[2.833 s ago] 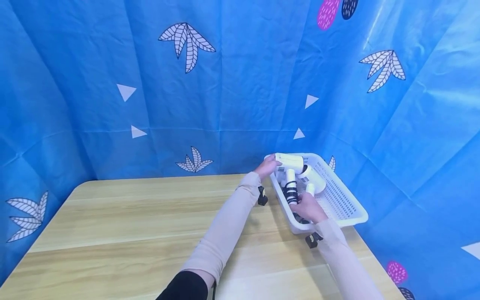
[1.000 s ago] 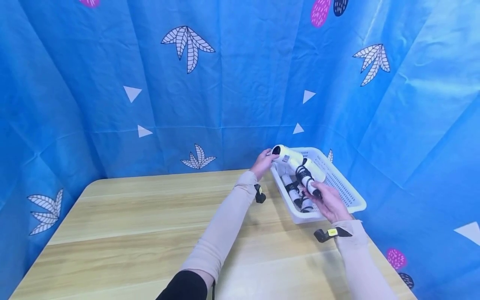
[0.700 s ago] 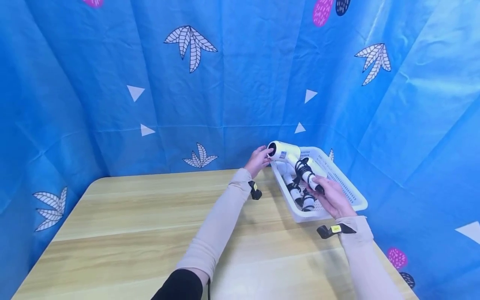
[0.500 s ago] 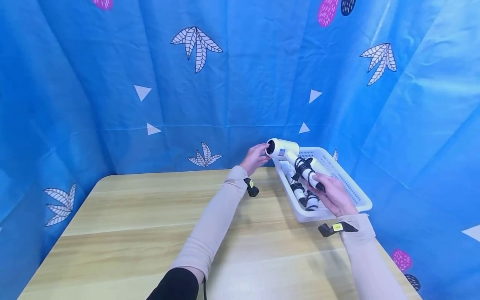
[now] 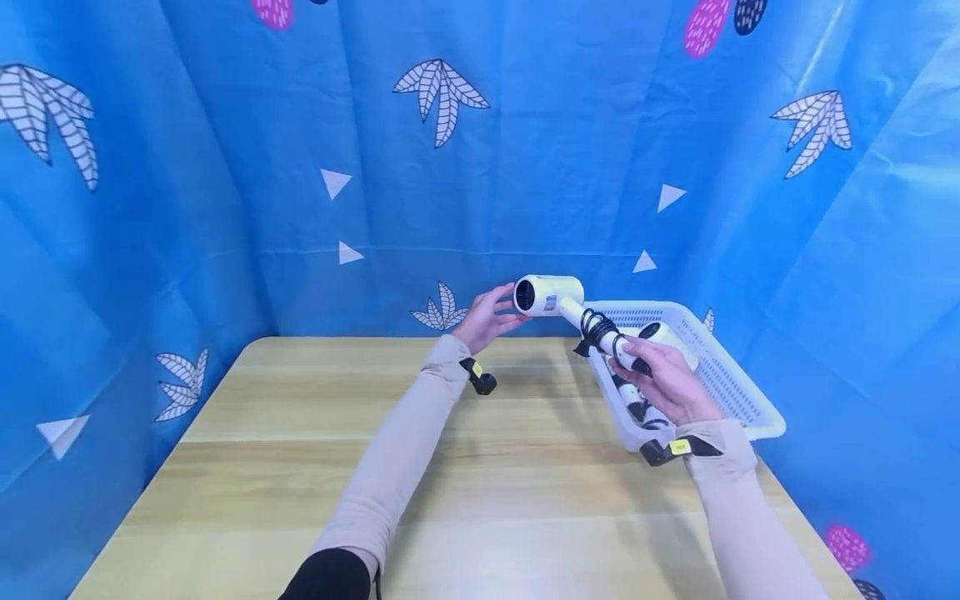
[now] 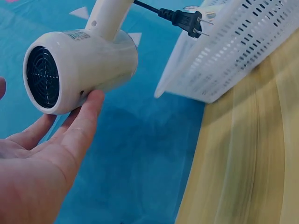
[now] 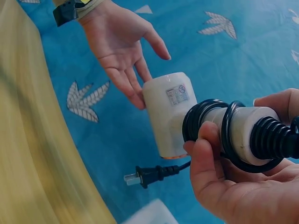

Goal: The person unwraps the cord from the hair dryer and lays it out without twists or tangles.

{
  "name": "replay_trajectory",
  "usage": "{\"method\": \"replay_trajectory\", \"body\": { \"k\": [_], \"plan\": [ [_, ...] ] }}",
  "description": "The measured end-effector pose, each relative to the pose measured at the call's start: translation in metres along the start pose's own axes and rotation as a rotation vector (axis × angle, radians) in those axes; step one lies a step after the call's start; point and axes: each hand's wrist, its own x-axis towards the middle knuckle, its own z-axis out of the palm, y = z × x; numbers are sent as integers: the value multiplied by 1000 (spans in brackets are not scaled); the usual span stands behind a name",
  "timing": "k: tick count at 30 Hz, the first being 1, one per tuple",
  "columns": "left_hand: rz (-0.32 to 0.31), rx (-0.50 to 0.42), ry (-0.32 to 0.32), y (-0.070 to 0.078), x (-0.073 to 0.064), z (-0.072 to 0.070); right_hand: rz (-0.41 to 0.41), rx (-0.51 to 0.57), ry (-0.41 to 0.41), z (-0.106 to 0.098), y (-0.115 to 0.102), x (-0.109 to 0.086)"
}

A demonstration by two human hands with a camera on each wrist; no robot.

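Observation:
A white hair dryer (image 5: pixel 562 295) hangs in the air at the basket's left side. Its handle is wrapped in black cord (image 7: pixel 198 119), and my right hand (image 5: pixel 667 382) grips the handle near its lower end. The fingers of my left hand (image 5: pixel 487 321) are extended and touch the underside of the barrel by the dark intake grille (image 6: pixel 43 77); the left thumb stands away from it. A two-pin plug (image 6: pixel 187 22) dangles from the cord beside the white basket (image 6: pixel 233 51).
Inside the basket lie another white hair dryer (image 5: pixel 678 342) and white handles (image 5: pixel 632 400) with black cords, partly hidden by my right hand. The basket stands on the right of the wooden table (image 5: pixel 360 400), against a blue patterned curtain (image 5: pixel 555 167).
The hair dryer has come up out of the basket and moved left, with my right hand on its handle. My left hand has moved left with it, its fingers straighter. The head view has turned left.

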Motion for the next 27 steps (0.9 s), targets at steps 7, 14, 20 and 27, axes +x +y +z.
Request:
{"method": "replay_trajectory", "body": {
  "k": [7,14,20,27],
  "plan": [
    [23,-17,26,12,-25,-32,7,-36,-72,17,9,11],
    [40,-16,79,17,-52,-73,26,-47,-159,39,23,29],
    [-16,-6,100,13,-73,-100,55,-69,-246,55,43,40],
    [-53,-66,72,12,-99,-129,81,-61,-344,70,61,53]
  ]
}}
